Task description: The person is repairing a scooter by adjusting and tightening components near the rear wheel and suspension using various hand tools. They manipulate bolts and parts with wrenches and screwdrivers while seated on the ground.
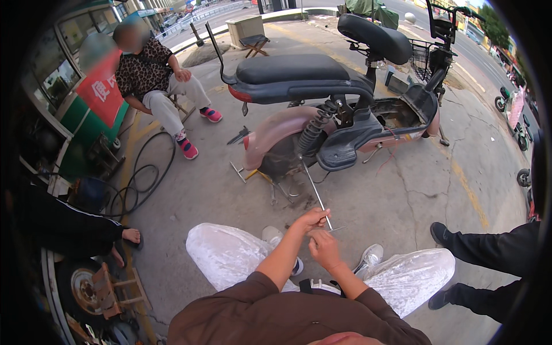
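A long T-handle socket wrench (316,192) slants from the lower end of the black coil shock absorber (314,133) toward me. My left hand (313,219) is closed round its shaft near the handle. Just below, my right hand (325,248) is curled at the crossbar, partly hiding it. The wrench's far tip meets the foot of the shock, beside the pink rear fender (270,135) of an electric scooter (322,86). No rear wheel shows under that fender. The scooter's footwell (397,112) lies uncovered.
Another T-handle tool (238,172) and a spanner (273,195) lie under the scooter's rear. A black hose (152,187) coils at left, near a seated person (146,80). A wheel (80,290) and wooden stool (115,290) stand lower left. Someone's dark-trousered legs (489,253) are at right.
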{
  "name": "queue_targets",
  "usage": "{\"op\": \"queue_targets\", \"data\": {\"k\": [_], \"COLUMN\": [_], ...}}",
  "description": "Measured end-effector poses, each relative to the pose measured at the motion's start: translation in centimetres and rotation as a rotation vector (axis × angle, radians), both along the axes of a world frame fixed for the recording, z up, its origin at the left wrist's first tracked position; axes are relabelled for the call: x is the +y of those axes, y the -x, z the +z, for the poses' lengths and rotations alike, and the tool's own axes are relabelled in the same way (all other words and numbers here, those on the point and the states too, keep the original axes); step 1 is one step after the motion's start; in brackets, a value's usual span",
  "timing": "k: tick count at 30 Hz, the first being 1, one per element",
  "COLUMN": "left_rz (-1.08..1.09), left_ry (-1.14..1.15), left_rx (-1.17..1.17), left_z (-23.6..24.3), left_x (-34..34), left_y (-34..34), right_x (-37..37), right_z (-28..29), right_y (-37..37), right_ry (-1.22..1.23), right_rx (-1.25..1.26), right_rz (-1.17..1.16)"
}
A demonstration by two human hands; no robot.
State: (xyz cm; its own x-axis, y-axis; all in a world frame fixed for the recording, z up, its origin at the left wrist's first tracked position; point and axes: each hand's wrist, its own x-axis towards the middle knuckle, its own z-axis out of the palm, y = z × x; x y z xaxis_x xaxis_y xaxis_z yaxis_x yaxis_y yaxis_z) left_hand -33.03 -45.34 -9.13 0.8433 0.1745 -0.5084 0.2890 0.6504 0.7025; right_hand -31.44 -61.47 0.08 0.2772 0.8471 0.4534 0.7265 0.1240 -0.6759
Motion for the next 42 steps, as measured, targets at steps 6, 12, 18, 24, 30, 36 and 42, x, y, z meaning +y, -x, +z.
{"op": "queue_targets", "data": {"k": [6,12,18,24,30,36,42], "left_rz": [0.006,0.026,0.07,0.09,0.115,0.136,0.165], "left_ry": [-0.022,0.024,0.078,0.07,0.047,0.059,0.064], "left_rx": [-0.022,-0.05,-0.061,0.018,0.012,-0.021,0.017], "left_z": [2.3,1.1,1.4,0.7,0.8,1.0,1.0], "left_x": [-0.7,-0.8,-1.4,-1.0,-1.2,-1.4,-1.4], "left_y": [-0.4,-1.0,-1.1,-0.4,-0.7,-1.2,-1.6], "right_x": [-1.0,-1.1,-1.0,-0.3,-0.4,-1.3,-1.0], "right_z": [-5.7,-9.5,-11.2,-12.3,-11.6,-7.5,-5.7], "right_y": [1.7,-0.5,-3.0,-3.7,-3.8,-3.9,-4.0], "right_ry": [0.417,0.555,0.628,0.508,0.12,-0.094,-0.087], "right_rx": [-0.319,-0.35,-0.071,1.867,2.319,2.472,2.448], "right_rz": [0.032,-0.092,-0.187,-0.182,0.012,0.118,0.206]}}
